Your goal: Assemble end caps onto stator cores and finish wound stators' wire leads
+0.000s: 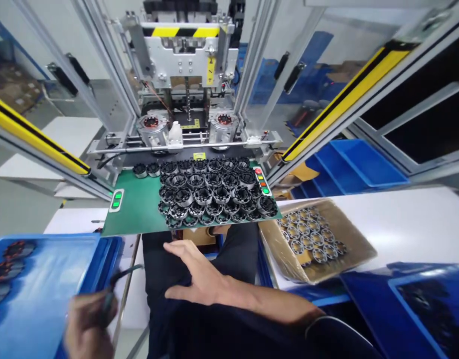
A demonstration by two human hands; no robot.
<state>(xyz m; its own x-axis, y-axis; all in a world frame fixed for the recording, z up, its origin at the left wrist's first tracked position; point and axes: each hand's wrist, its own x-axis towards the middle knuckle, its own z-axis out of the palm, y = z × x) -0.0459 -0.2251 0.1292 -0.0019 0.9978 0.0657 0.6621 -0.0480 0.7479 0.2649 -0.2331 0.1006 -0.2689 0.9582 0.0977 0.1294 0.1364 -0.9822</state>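
Observation:
My right hand [199, 276] lies flat on my dark trousers, fingers spread, holding nothing. My left hand [87, 324], blurred at the lower left, grips a thin dark tool [119, 281] over the edge of a blue tray [98, 264]. In front of me a green work surface [135, 212] carries several black and silver ring-shaped stator parts [210, 194] packed together. Two more of these parts [147, 170] sit apart at its back left.
Behind the surface stands a press machine with two round fixtures [151, 124], framed by aluminium posts with yellow-black light curtains [345, 97]. A cardboard box [349, 224] at right holds several ring parts. Blue bins [360, 164] stand right; button panels [116, 200] flank the surface.

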